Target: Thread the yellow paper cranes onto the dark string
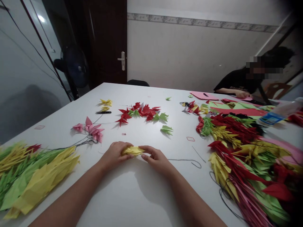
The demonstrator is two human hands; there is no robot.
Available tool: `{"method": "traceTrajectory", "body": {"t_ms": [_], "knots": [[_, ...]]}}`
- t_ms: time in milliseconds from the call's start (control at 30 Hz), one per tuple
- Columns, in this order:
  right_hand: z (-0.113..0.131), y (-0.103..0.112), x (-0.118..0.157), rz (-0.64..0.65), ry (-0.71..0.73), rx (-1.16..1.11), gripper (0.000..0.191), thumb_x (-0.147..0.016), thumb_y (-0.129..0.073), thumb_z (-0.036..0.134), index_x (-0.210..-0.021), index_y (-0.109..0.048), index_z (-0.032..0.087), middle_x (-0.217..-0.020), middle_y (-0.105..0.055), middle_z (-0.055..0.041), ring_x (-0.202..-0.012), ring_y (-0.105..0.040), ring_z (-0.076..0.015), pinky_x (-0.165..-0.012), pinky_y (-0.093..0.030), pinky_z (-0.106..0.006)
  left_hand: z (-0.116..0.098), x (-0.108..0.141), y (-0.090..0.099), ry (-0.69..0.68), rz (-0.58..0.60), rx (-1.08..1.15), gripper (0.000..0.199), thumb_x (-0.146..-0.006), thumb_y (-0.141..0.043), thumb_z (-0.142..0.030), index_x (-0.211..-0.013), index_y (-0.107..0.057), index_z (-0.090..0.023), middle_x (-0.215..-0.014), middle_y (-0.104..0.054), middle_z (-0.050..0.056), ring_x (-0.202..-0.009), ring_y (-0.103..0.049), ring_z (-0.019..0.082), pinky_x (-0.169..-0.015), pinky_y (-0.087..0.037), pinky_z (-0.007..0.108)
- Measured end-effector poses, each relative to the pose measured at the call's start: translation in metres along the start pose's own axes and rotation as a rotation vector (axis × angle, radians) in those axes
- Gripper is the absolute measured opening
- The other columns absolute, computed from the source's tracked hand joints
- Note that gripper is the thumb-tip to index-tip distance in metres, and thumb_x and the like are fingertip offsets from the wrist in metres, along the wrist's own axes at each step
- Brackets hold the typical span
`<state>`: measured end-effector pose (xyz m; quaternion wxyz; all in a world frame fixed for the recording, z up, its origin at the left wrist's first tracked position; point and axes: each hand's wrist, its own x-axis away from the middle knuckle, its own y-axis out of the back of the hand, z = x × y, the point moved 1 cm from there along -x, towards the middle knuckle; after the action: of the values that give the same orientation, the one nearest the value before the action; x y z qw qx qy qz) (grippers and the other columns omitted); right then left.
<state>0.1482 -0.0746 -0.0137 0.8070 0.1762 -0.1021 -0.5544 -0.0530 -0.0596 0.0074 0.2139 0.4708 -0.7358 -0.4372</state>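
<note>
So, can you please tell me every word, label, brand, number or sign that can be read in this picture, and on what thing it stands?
Nothing here can be read clearly.
Blue label on the plastic bottle: it has pale marks, too blurred to read.
Print on the black shirt of the person across the table: too small and dark to read.

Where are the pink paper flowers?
In the head view, the pink paper flowers lie on the white table, up and left of the left hand, beside the yellow and green paper pile.
</note>
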Motion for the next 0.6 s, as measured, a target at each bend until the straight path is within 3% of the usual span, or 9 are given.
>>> {"method": "traceTrajectory", "body": {"t_ms": [100, 233, 367, 500, 600], "knots": [[0.001, 0.002, 0.0, -0.041, -0.033, 0.012, 0.045, -0.073, -0.056, 0.033, -0.116, -0.05, 0.019, -0.091, -0.065, -0.0048, -0.046, -0.039, -0.0054, -0.049, -0.037, -0.021, 0.001, 0.0, -0.001, -0.002, -0.001, -0.003, 0.036, -0.075, -0.051, -0.045, -0.103, -0.057, -0.022, -0.105, -0.062, 0.003, -0.099, -0.053, 0.022, -0.09, -0.035, 0.036], [0.004, 0.008, 0.0, -0.08, -0.05, 0.056, 0.033, -0.072, -0.054, 0.028, -0.104, -0.056, 0.017, -0.064, -0.064, 0.0, -0.042, -0.034, -0.0066, -0.046, -0.032, -0.02, 0.006, 0.0, -0.002, 0.005, -0.021, 0.01, 0.037, -0.074, -0.053, -0.045, -0.104, -0.057, -0.023, -0.105, -0.062, 0.003, -0.099, -0.053, 0.022, -0.09, -0.034, 0.035], [0.006, 0.015, 0.002, -0.132, 0.002, 0.028, 0.029, -0.071, -0.051, 0.025, -0.098, -0.056, 0.018, -0.059, -0.06, 0.0022, -0.041, -0.031, -0.0067, -0.045, -0.03, -0.02, 0.012, -0.001, -0.002, -0.008, -0.02, 0.024, 0.037, -0.074, -0.053, -0.044, -0.103, -0.058, -0.022, -0.105, -0.062, 0.004, -0.099, -0.053, 0.023, -0.09, -0.035, 0.035], [0.002, 0.02, 0.003, -0.264, 0.041, -0.053, 0.024, -0.068, -0.048, 0.021, -0.09, -0.055, 0.019, -0.051, -0.044, 0.0064, -0.043, -0.035, -0.0079, -0.046, -0.03, -0.021, 0.014, -0.001, -0.001, -0.03, 0.005, 0.032, 0.035, -0.074, -0.052, -0.039, -0.103, -0.058, -0.02, -0.104, -0.062, 0.005, -0.097, -0.054, 0.022, -0.088, -0.037, 0.033], [-0.005, 0.022, 0.002, -0.304, 0.032, 0.034, 0.021, -0.066, -0.045, 0.018, -0.084, -0.055, 0.02, -0.05, -0.038, 0.0071, -0.043, -0.033, -0.0081, -0.046, -0.03, -0.022, 0.012, 0.0, -0.001, -0.03, 0.014, 0.03, 0.034, -0.075, -0.052, -0.036, -0.103, -0.058, -0.02, -0.103, -0.062, 0.005, -0.097, -0.054, 0.023, -0.088, -0.038, 0.033]]}}
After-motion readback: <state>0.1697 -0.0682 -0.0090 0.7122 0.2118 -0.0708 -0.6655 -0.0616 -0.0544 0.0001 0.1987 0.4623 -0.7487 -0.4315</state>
